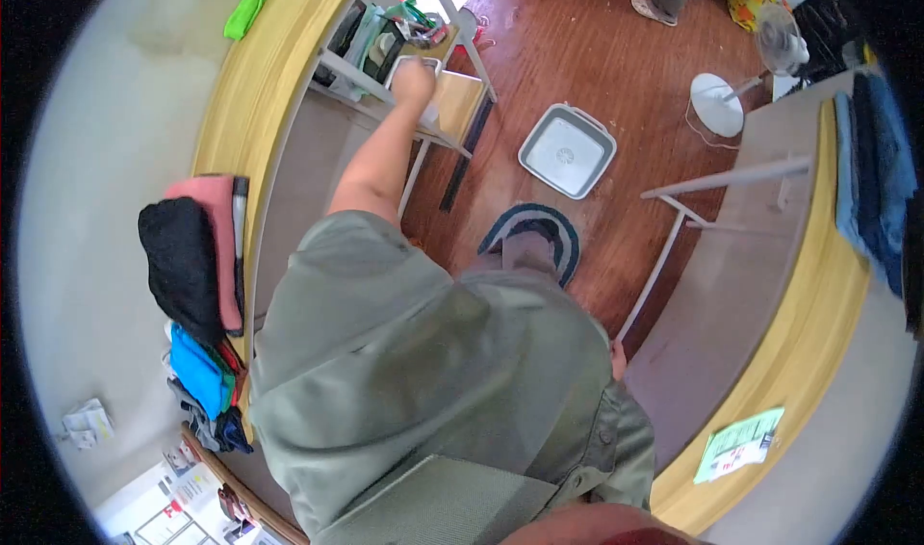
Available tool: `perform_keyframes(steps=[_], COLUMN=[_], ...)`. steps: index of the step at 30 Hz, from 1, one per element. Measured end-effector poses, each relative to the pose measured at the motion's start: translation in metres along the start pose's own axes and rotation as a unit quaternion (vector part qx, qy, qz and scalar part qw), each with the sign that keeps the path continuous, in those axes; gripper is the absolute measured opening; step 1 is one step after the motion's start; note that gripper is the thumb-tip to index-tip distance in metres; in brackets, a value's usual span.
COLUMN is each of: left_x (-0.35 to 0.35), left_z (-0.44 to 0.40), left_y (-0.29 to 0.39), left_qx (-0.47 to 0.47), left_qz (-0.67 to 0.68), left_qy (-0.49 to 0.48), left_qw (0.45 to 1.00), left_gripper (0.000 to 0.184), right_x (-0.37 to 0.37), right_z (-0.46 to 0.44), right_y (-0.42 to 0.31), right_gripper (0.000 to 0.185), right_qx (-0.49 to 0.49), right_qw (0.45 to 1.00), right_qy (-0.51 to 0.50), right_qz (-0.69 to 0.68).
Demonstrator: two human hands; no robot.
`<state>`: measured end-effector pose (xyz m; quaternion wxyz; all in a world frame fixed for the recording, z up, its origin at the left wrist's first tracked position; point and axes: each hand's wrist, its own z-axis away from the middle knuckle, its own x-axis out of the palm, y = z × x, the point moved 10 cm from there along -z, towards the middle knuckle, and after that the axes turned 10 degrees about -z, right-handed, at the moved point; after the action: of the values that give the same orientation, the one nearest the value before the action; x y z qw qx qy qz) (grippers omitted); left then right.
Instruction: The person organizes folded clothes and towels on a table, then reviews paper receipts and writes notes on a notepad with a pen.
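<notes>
1) Step in hand, as judged: handling the white container (436,65), which sits at the wooden shelf (458,100), by the left hand (414,81); next move probably calls for a sure hold
2) Left arm (373,160) extends forward-left; fingers obscured, cannot tell whether gripping
3) Right hand (618,358) low beside the shirt (385,352), mostly covered; cannot tell finger state

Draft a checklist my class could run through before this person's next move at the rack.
1. Left grip at the white container on the rack: ok.
2. Left grip firmly closed: cannot tell; the fingers are hidden.
3. Right grip free: cannot tell; mostly hidden beside the shirt.
4. Grey basin upright on the floor, open side up: ok.
5. Basin apart from the oval mat: ok.
6. Fan base apart from the basin: ok.
</notes>
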<state>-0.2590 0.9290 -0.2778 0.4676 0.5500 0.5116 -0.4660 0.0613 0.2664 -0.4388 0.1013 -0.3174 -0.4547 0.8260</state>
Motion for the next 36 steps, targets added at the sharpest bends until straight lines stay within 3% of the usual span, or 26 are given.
perform_keyframes(steps=[3, 4, 5, 6, 10, 11, 13, 15, 17, 19, 20, 22, 23, 25, 28, 30, 36], left_x=[0.017, 0.026, 0.039, 0.044, 0.056, 0.060, 0.066, 0.072, 0.071, 0.076, 0.080, 0.075, 0.073, 0.078, 0.091, 0.100, 0.098], left_z=[-0.051, -0.063, -0.068, -0.073, -0.082, -0.085, -0.092, -0.098, -0.105, -0.107, -0.109, -0.102, -0.102, -0.104, -0.107, -0.108, -0.101], left_y=[-0.025, -0.041, -0.056, -0.058, -0.082, -0.089, -0.092, -0.093, -0.088, -0.084, -0.079, -0.071, -0.065, -0.065, -0.073, -0.079, -0.074], left_qx=[-0.044, -0.107, -0.171, -0.175, -0.222, -0.232, -0.216, -0.199, -0.162, -0.144, -0.124, -0.120, -0.115, -0.117, -0.120, -0.144, -0.110], left_qz=[-0.025, -0.044, -0.063, -0.066, -0.096, -0.092, -0.110, -0.127, -0.156, -0.173, -0.188, -0.195, -0.202, -0.205, -0.220, -0.210, -0.249], left_qy=[0.001, -0.019, -0.044, -0.048, -0.013, 0.006, 0.011, 0.018, 0.058, 0.027, -0.002, 0.000, 0.005, 0.013, 0.035, 0.000, 0.035], left_qw=[0.999, 0.993, 0.982, 0.981, 0.970, 0.968, 0.970, 0.972, 0.973, 0.974, 0.974, 0.973, 0.973, 0.972, 0.967, 0.967, 0.962], left_gripper=[0.024, 0.026, 0.027, 0.027, 0.037, 0.039, 0.039, 0.039, 0.041, 0.044, 0.047, 0.044, 0.041, 0.040, 0.041, 0.054, 0.055], right_x=[0.005, 0.008, 0.010, 0.014, -0.001, -0.003, -0.005, -0.004, 0.001, 0.001, 0.008, 0.017, 0.009, 0.003, 0.002, 0.004, 0.003], right_z=[0.002, 0.003, 0.012, 0.015, -0.005, -0.007, -0.008, -0.015, -0.020, -0.023, -0.020, -0.013, -0.017, -0.023, -0.027, -0.028, -0.027], right_y=[-0.022, -0.013, 0.031, 0.043, -0.031, -0.019, -0.008, -0.026, -0.038, -0.032, -0.011, 0.002, -0.011, -0.031, -0.031, -0.032, -0.022], right_gripper=[0.031, 0.030, 0.026, 0.023, 0.019, 0.018, 0.017, 0.016, 0.015, 0.015, 0.015, 0.014, 0.015, 0.015, 0.015, 0.015, 0.013], right_qx=[0.052, 0.072, 0.145, 0.217, 0.204, 0.219, 0.237, 0.185, 0.177, 0.170, 0.227, 0.278, 0.206, 0.129, 0.153, 0.170, 0.201], right_qw=[0.996, 0.994, 0.979, 0.957, 0.977, 0.970, 0.960, 0.963, 0.971, 0.977, 0.932, 0.861, 0.936, 0.982, 0.976, 0.963, 0.964], right_qy=[-0.002, -0.005, 0.023, 0.050, 0.005, 0.025, 0.045, 0.037, 0.013, -0.012, -0.020, -0.023, -0.020, -0.014, 0.005, 0.009, 0.002], right_qz=[-0.069, -0.087, -0.138, -0.188, -0.064, -0.102, -0.140, -0.190, -0.161, -0.131, -0.282, -0.425, -0.284, -0.135, -0.155, -0.210, -0.172])
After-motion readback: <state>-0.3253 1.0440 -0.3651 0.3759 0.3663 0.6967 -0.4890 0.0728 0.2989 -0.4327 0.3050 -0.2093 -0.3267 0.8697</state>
